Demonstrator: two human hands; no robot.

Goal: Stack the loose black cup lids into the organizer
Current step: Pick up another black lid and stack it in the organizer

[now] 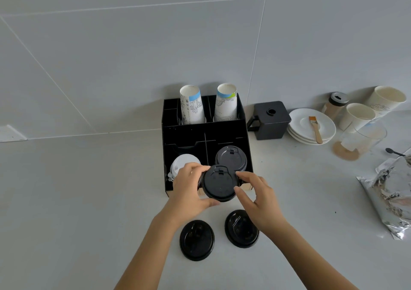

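Observation:
A black organizer (222, 131) stands against the wall. Its front right slot holds a stack of black lids (231, 157), its front left slot a stack of white lids (183, 163). In front of the organizer, above the counter, I hold one black lid (219, 183). My left hand (189, 189) grips its left rim between thumb and fingers. My right hand (258, 196) has its fingertips at the right rim. Two loose black lids lie upside down on the counter nearer to me, one at the left (196, 240) and one at the right (241, 228), partly under my right wrist.
Two printed paper cups (192, 105) stand upside down in the organizer's back slots. To the right are a black square container (270, 120), stacked white saucers (311, 126) with a brush, paper cups (360, 115), a glass jar (363, 136) and a foil bag (391, 198).

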